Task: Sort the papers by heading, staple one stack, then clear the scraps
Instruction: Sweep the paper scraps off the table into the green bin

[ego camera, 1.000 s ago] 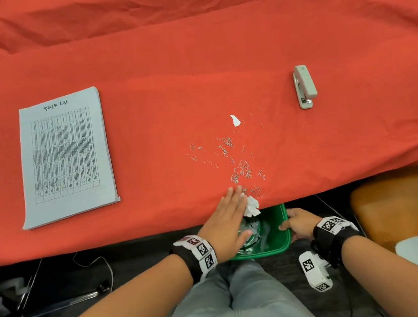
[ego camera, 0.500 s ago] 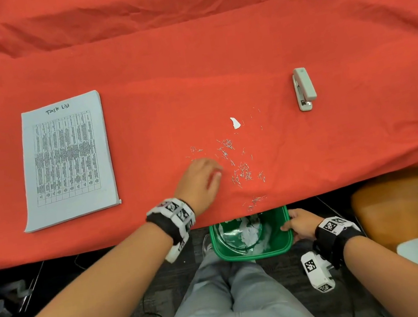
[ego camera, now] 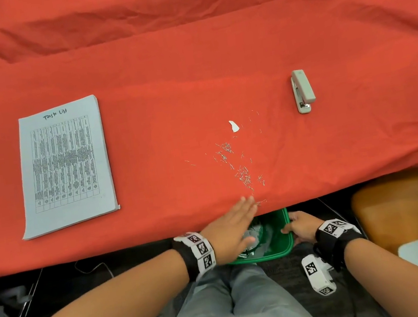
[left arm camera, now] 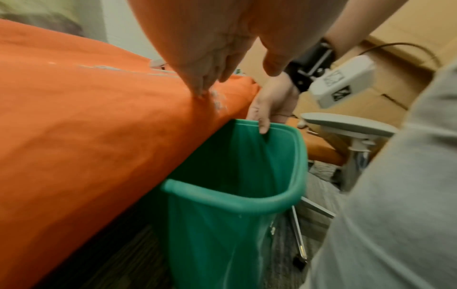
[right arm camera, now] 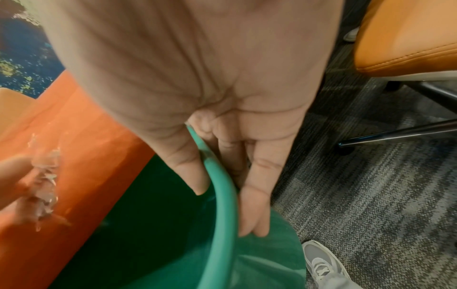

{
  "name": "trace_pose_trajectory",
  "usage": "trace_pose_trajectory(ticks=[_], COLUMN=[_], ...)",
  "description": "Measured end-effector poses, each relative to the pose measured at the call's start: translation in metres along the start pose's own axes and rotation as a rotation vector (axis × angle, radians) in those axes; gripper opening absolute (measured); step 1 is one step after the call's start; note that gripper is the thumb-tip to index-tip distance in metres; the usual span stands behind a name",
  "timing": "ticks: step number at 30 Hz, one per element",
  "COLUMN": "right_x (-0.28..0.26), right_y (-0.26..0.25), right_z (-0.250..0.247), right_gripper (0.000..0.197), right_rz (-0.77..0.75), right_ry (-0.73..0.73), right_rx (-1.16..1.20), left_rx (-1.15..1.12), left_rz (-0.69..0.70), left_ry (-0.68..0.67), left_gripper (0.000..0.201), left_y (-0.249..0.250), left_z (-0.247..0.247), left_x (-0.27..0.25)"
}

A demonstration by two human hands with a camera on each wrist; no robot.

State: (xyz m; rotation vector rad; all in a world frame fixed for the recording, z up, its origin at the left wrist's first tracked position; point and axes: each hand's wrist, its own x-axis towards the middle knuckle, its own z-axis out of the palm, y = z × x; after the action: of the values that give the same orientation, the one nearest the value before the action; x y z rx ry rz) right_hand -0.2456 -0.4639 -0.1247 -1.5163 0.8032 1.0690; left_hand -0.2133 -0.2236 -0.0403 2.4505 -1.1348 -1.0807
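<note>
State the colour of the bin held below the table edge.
Green; the bin shows best in the left wrist view.

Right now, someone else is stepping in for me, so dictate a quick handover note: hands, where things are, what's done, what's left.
Left hand: flat, fingers straight, at the table's near edge sweeping loose staples toward the bin.
Right hand: grips the rim of the green bin, held under the table edge.
Task List paper stack: squared, far left on the red cloth. Stapler: to the right.
Done: some paper scraps are in the bin.
Left: most staples and one white paper scrap remain on the cloth.
</note>
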Motion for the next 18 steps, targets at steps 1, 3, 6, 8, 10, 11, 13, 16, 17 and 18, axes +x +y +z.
trace_pose_trajectory(ticks=[1,3,6,8,10,11,13,16,17,18], right_x=[0.001,0.0,0.002,0.003,0.003,0.003,0.003,0.003,0.002,0.002], right_y=[-0.001,-0.002,-0.004,-0.004,-0.004,-0.004,-0.004,-0.005,-0.005,-0.006], right_z=[0.0,-0.001,-0.003,-0.004,-0.004,-0.004,-0.004,-0.004,-0.004,-0.004], right_gripper=[0.027,0.027,0.026,0.025,0.024,0.024,0.023,0.023,0.022,0.022], right_rz=[0.0,-0.001,-0.001,-0.001,-0.003,-0.003,-0.004,-0.005,-0.004,-0.004], right_ry=[-0.003,0.001,0.009,0.014,0.016,0.017,0.017,0.014,0.012,0.01], right_rx=[-0.002,0.0,0.01,0.018,0.019,0.02,0.02,0.021,0.023,0.027], left_rx=[0.007,0.024,-0.056,-0.119,-0.158,-0.159,-0.114,-0.02,0.009,0.035], left_rz=[0.052,0.081,-0.145,-0.383,-0.566,-0.611,-0.596,-0.4,-0.32,-0.24], left_ry=[-0.024,0.047,0.295,0.406,0.424,0.402,0.334,0.216,0.161,0.099], left_gripper=[0.068,0.061,0.062,0.068,0.073,0.076,0.08,0.083,0.084,0.084], left_y=[0.004,0.004,-0.022,-0.05,-0.073,-0.08,-0.077,-0.052,-0.041,-0.03], left_z=[0.0,-0.01,-0.04,-0.055,-0.062,-0.061,-0.055,-0.041,-0.035,-0.03], left_x=[-0.001,-0.003,-0.001,0.004,0.008,0.01,0.013,0.015,0.014,0.013])
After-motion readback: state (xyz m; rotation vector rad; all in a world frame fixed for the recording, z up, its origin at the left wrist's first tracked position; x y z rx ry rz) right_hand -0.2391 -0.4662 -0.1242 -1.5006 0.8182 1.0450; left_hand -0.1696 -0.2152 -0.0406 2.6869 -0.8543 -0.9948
